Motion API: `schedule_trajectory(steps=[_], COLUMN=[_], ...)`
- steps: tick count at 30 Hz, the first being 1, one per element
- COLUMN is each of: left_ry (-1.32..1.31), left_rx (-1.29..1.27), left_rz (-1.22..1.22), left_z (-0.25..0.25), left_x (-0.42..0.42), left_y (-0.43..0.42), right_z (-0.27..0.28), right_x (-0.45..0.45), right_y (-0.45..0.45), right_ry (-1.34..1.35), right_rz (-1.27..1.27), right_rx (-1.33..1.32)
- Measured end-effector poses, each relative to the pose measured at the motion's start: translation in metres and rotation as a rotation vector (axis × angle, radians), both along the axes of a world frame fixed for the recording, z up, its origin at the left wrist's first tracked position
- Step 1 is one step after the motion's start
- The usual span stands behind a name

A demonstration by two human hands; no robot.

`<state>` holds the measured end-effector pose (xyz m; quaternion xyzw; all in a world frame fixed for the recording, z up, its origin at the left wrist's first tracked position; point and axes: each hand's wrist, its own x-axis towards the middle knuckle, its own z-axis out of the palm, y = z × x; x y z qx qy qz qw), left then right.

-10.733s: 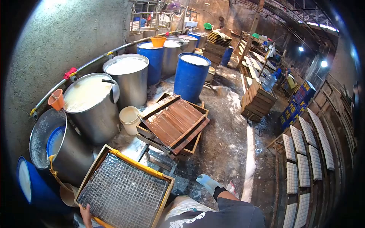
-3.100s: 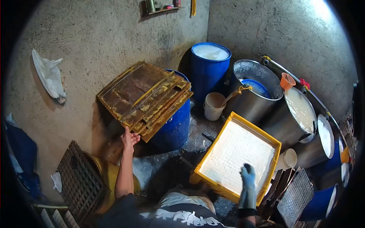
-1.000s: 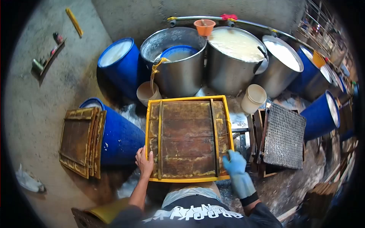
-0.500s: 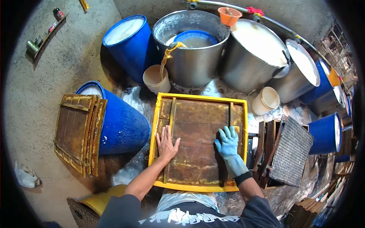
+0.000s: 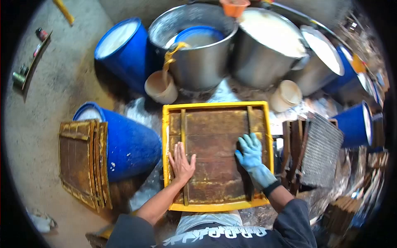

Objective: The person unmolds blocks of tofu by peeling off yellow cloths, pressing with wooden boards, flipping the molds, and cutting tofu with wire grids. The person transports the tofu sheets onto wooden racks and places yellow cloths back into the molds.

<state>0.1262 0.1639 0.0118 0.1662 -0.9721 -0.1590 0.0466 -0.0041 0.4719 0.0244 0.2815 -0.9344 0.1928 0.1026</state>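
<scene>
Head view | left hand (image 5: pixel 182 164): bare, spread flat on wooden board (image 5: pixel 213 153), grasping nothing | right hand (image 5: pixel 251 155): blue-gloved, open, pressed flat on its right side | board: inside yellow-rimmed frame (image 5: pixel 219 206)

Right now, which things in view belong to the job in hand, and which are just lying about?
In the job:
- wooden board, under both hands, left and right
- yellow frame around it
- probably the stacked boards against the blue barrel

Apparently lying about:
- white bag, lower left
- green can on the wall shelf
</scene>
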Motion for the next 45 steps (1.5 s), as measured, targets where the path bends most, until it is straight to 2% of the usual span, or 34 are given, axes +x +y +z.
schedule_trajectory(steps=[5,7,8,9,11,13,15,16,17,18,19,21,22,23,25,26,28,29,30,31,32,33,34,35,37,39,41,43,45], left_ry=[0.063,0.015,-0.008,0.009,0.115,0.242,0.242,0.290,0.204,0.236,0.286,0.183,0.190,0.219,0.213,0.204,-0.376,-0.375,-0.509,-0.640,-0.636,-0.514,-0.391,-0.387,-0.046,-0.151,0.144,0.332,0.256], left_rx=[0.055,0.161,0.278,0.269,0.476,0.421,0.356,0.503,0.570,0.598,0.636,0.499,0.366,0.131,-0.394,-0.384,-0.827,-0.820,-0.819,-0.815,-0.811,-0.788,-0.764,-0.759,-0.393,0.636,1.285,1.521,1.719], left_rz=[-0.015,-0.036,-0.036,-0.044,0.049,-0.017,-0.100,-0.143,-0.165,-0.240,-0.381,-0.580,-0.730,-0.844,-1.054,-1.066,-0.920,-0.929,-0.897,-0.861,-0.867,-0.923,-0.972,-0.963,-0.626,-0.164,0.069,0.249,0.210], left_z=[-0.009,0.002,0.009,0.012,0.024,0.045,0.057,0.055,0.092,0.093,0.073,0.075,0.083,0.056,0.019,0.005,-0.017,-0.030,-0.046,-0.058,-0.066,-0.071,-0.071,-0.062,-0.028,-0.001,0.021,0.033,0.005], left_x=[0.010,0.011,0.009,0.005,0.001,-0.020,-0.062,-0.092,-0.113,-0.144,-0.182,-0.234,-0.249,-0.271,-0.293,-0.294,-0.297,-0.300,-0.305,-0.312,-0.320,-0.330,-0.338,-0.343,-0.362,-0.425,-0.416,-0.382,-0.321], left_y=[0.001,-0.003,-0.009,-0.017,-0.019,-0.007,0.019,0.039,0.088,0.123,0.150,0.236,0.281,0.307,0.346,0.360,0.387,0.394,0.395,0.396,0.391,0.383,0.380,0.383,0.384,0.316,0.256,0.181,0.106], right_z=[0.020,0.041,0.051,0.047,0.038,-0.025,-0.070,-0.084,-0.099,-0.114,-0.128,-0.152,-0.165,-0.175,-0.187,-0.165,-0.161,-0.149,-0.133,-0.110,-0.092,-0.085,-0.078,-0.072,-0.037,-0.020,0.000,-0.007,-0.008], right_x=[0.015,0.027,0.029,0.041,0.060,0.083,0.113,0.129,0.146,0.156,0.161,0.164,0.162,0.162,0.165,0.164,0.174,0.183,0.193,0.206,0.216,0.227,0.239,0.247,0.255,0.257,0.249,0.253,0.241], right_y=[0.018,0.041,0.060,0.084,0.146,0.214,0.270,0.279,0.285,0.284,0.278,0.262,0.252,0.242,0.229,0.233,0.249,0.260,0.274,0.290,0.304,0.316,0.325,0.330,0.332,0.310,0.278,0.224,0.177], right_ry=[-0.013,-0.024,0.030,0.113,-0.154,-0.341,-0.752,-0.799,-0.846,-0.737,-0.622,-0.552,-0.608,-0.667,-0.918,-1.125,-1.129,-1.137,-1.130,-1.233,-1.338,-1.331,-1.351,-1.377,-1.446,-1.513,-1.568,-1.647,-1.510], right_rz=[-0.010,-0.081,-0.075,-0.190,-0.400,-0.598,-0.566,-0.497,-0.427,-0.310,-0.198,-0.091,-0.184,-0.276,-0.435,-0.513,-0.534,-0.537,-0.547,-0.617,-0.686,-0.690,-0.650,-0.605,-0.588,-0.508,-0.377,-0.315,-0.157], right_rx=[0.016,-0.094,-0.236,-0.262,-0.353,-0.577,-0.475,-0.476,-0.478,-0.524,-0.565,-0.493,-0.576,-0.657,-1.136,-1.386,-1.541,-1.622,-1.621,-1.579,-1.532,-1.530,-1.540,-1.544,-1.580,-1.695,-1.632,-1.710,-1.365])
